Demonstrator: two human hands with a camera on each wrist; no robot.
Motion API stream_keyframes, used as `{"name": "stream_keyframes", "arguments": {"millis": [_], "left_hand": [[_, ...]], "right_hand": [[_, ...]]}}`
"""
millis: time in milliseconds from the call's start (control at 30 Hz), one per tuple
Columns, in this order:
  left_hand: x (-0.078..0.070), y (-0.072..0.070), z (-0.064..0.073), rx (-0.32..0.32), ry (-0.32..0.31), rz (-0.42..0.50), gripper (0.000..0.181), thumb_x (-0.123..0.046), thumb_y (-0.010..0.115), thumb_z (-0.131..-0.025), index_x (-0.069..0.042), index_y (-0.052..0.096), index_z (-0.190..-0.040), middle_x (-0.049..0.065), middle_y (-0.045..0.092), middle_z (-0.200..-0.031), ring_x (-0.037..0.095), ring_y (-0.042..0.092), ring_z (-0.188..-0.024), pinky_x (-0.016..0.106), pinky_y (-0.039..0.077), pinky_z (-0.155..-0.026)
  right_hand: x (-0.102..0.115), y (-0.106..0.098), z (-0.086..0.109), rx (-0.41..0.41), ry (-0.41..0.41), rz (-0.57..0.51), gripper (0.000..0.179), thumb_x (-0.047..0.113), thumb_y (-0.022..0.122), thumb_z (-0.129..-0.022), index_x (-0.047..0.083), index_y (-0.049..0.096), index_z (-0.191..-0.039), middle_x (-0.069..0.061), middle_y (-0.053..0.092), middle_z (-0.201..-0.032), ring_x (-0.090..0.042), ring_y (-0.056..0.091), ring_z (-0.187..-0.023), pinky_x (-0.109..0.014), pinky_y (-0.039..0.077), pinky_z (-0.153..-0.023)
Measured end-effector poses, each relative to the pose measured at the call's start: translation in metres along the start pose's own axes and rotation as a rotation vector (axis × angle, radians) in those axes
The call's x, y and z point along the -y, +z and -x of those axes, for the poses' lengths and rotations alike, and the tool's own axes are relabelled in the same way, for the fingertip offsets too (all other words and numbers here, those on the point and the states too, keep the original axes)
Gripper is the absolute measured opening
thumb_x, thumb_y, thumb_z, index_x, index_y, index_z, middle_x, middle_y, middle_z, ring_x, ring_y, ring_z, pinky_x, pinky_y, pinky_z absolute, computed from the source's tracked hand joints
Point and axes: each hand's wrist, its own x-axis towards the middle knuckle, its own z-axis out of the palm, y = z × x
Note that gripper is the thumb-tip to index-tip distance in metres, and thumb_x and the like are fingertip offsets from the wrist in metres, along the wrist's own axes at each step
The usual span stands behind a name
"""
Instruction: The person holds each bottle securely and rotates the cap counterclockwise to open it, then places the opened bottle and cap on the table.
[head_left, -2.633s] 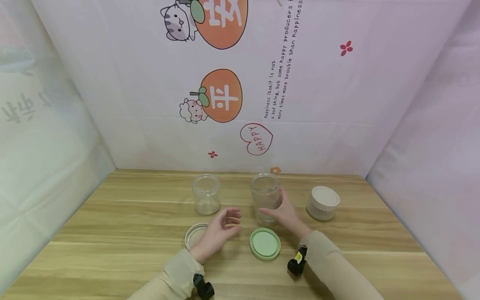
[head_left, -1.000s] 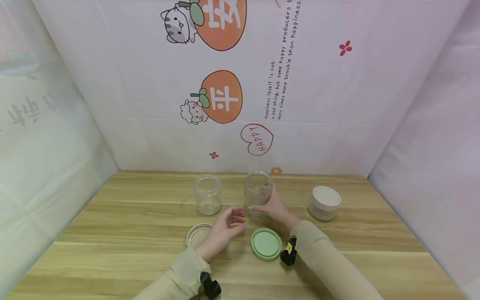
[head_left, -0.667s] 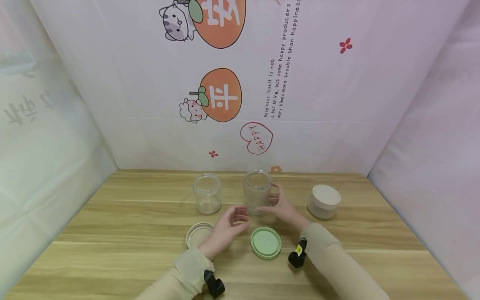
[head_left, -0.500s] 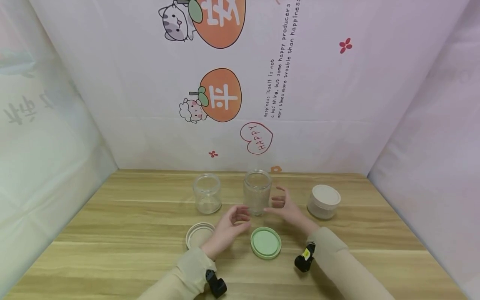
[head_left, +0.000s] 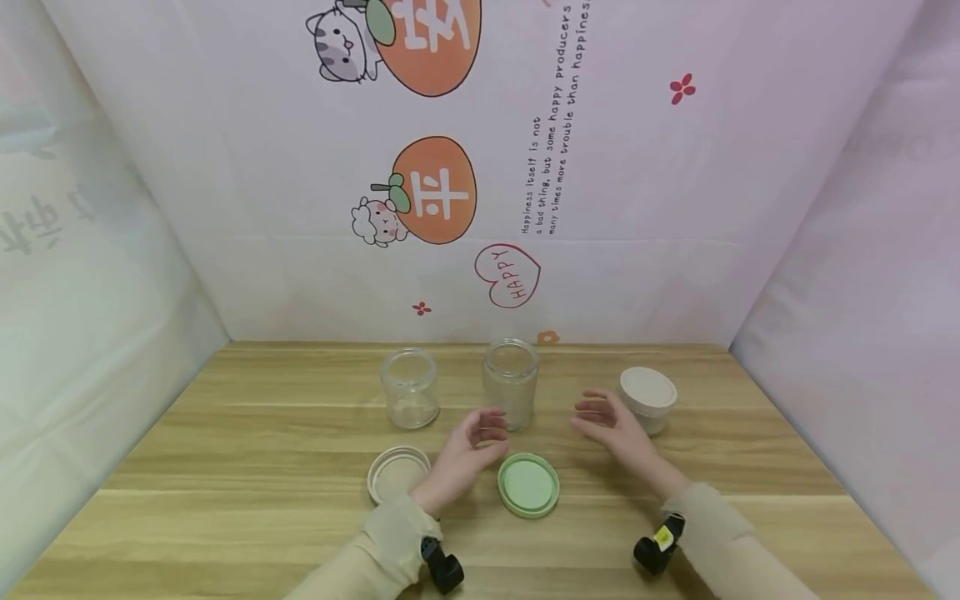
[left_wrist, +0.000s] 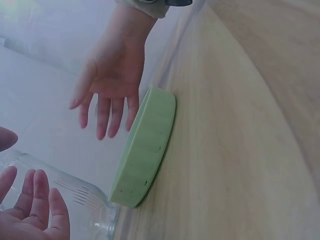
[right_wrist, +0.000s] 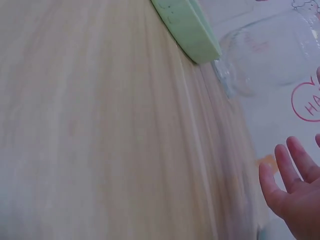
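Two lidless glass jars stand upright at the back of the table: a shorter jar (head_left: 410,392) on the left and a taller ribbed jar (head_left: 512,379) in the middle. My left hand (head_left: 467,454), fingers loosely bent and holding nothing, hovers in front of the taller jar and overlaps its base in the head view. To the right, my right hand (head_left: 618,429) is in the air with relaxed fingers and nothing in them, close in front of a white lidded tub (head_left: 648,392). A green lid (head_left: 528,485) lies between the hands. Beside my left wrist lies a pale ring-edged lid (head_left: 396,473), partly covered.
The wood-grain table (head_left: 247,467) ends at a printed white cloth backdrop (head_left: 615,275). More white cloth (head_left: 97,317) hangs along both sides. A black wrist camera (head_left: 442,565) is strapped to each sleeve.
My right hand nudged the taller jar left and back, let go of it, then moved right toward the white tub. My left hand drifted slightly right.
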Motion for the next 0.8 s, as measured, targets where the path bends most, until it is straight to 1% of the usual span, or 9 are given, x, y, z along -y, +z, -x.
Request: {"name": "stream_keyframes", "arguments": {"millis": [67, 167, 267, 400, 467, 533, 600, 667, 800], "left_hand": [[0.000, 0.000, -0.001, 0.003, -0.005, 0.004, 0.044, -0.002, 0.058, -0.090, 0.005, 0.044, -0.131, 0.028, 0.050, -0.124, 0.035, 0.052, -0.114, 0.034, 0.049, -0.096], [0.000, 0.001, -0.001, 0.003, -0.006, -0.001, 0.043, -0.003, 0.058, -0.090, 0.004, 0.044, -0.131, 0.027, 0.051, -0.125, 0.035, 0.052, -0.115, 0.033, 0.048, -0.095], [-0.001, 0.003, -0.002, 0.001, -0.006, -0.003, 0.043, -0.002, 0.057, -0.090, 0.003, 0.045, -0.131, 0.027, 0.051, -0.125, 0.037, 0.052, -0.116, 0.034, 0.048, -0.096], [0.001, 0.005, -0.004, 0.000, 0.004, 0.011, 0.043, -0.001, 0.058, -0.090, 0.004, 0.045, -0.130, 0.027, 0.051, -0.125, 0.041, 0.050, -0.117, 0.035, 0.048, -0.097], [0.002, 0.006, -0.005, -0.002, 0.006, 0.018, 0.043, -0.002, 0.059, -0.089, 0.003, 0.046, -0.130, 0.027, 0.051, -0.124, 0.042, 0.050, -0.117, 0.035, 0.048, -0.097], [0.003, 0.007, -0.007, -0.002, 0.009, 0.024, 0.043, -0.002, 0.060, -0.089, 0.003, 0.046, -0.130, 0.027, 0.052, -0.124, 0.042, 0.049, -0.118, 0.035, 0.048, -0.097], [0.003, 0.009, -0.009, 0.001, 0.008, 0.021, 0.044, -0.004, 0.060, -0.089, 0.003, 0.046, -0.130, 0.027, 0.051, -0.125, 0.042, 0.050, -0.118, 0.035, 0.048, -0.097], [0.003, 0.010, -0.010, 0.007, 0.007, 0.019, 0.044, -0.005, 0.060, -0.090, 0.003, 0.046, -0.131, 0.027, 0.051, -0.125, 0.041, 0.050, -0.118, 0.035, 0.048, -0.097], [0.001, 0.012, -0.011, 0.022, 0.008, 0.013, 0.044, -0.006, 0.059, -0.091, 0.002, 0.045, -0.131, 0.026, 0.051, -0.126, 0.038, 0.050, -0.119, 0.038, 0.047, -0.099]], "right_hand": [[-0.001, -0.007, 0.005, -0.015, -0.034, 0.003, 0.057, 0.018, 0.061, -0.092, -0.005, 0.034, -0.137, -0.029, 0.049, -0.131, -0.033, 0.054, -0.117, -0.029, 0.050, -0.091], [-0.001, -0.018, 0.010, -0.061, -0.095, 0.001, 0.050, 0.012, 0.060, -0.092, -0.005, 0.036, -0.133, -0.030, 0.053, -0.126, -0.012, 0.059, -0.106, -0.018, 0.050, -0.083], [-0.001, -0.030, 0.015, -0.126, -0.137, -0.032, 0.044, 0.006, 0.060, -0.091, -0.004, 0.039, -0.128, -0.015, 0.062, -0.117, 0.005, 0.057, -0.095, -0.013, 0.049, -0.079], [-0.001, -0.042, 0.021, -0.242, -0.209, -0.101, 0.038, -0.001, 0.061, -0.089, -0.004, 0.042, -0.123, 0.011, 0.064, -0.101, 0.007, 0.058, -0.088, -0.009, 0.047, -0.076], [-0.002, -0.048, 0.023, -0.340, -0.239, -0.104, 0.035, -0.002, 0.062, -0.088, -0.001, 0.045, -0.119, 0.016, 0.061, -0.098, 0.005, 0.058, -0.084, -0.008, 0.046, -0.074], [-0.006, -0.053, 0.023, -0.456, -0.237, -0.107, 0.036, -0.003, 0.064, -0.086, 0.005, 0.048, -0.116, 0.014, 0.058, -0.098, 0.004, 0.056, -0.082, -0.007, 0.045, -0.072], [-0.010, -0.059, 0.022, -0.556, -0.180, -0.067, 0.041, 0.001, 0.067, -0.085, 0.012, 0.046, -0.118, 0.012, 0.052, -0.101, 0.002, 0.051, -0.085, -0.006, 0.043, -0.072], [-0.013, -0.064, 0.021, -0.607, -0.090, -0.025, 0.050, 0.008, 0.070, -0.084, 0.015, 0.042, -0.125, 0.009, 0.046, -0.106, -0.003, 0.047, -0.090, -0.004, 0.040, -0.072], [-0.019, -0.076, 0.020, -0.539, 0.071, 0.045, 0.075, 0.019, 0.070, -0.086, 0.005, 0.022, -0.142, -0.008, 0.040, -0.125, -0.021, 0.043, -0.111, -0.006, 0.040, -0.078]]}}
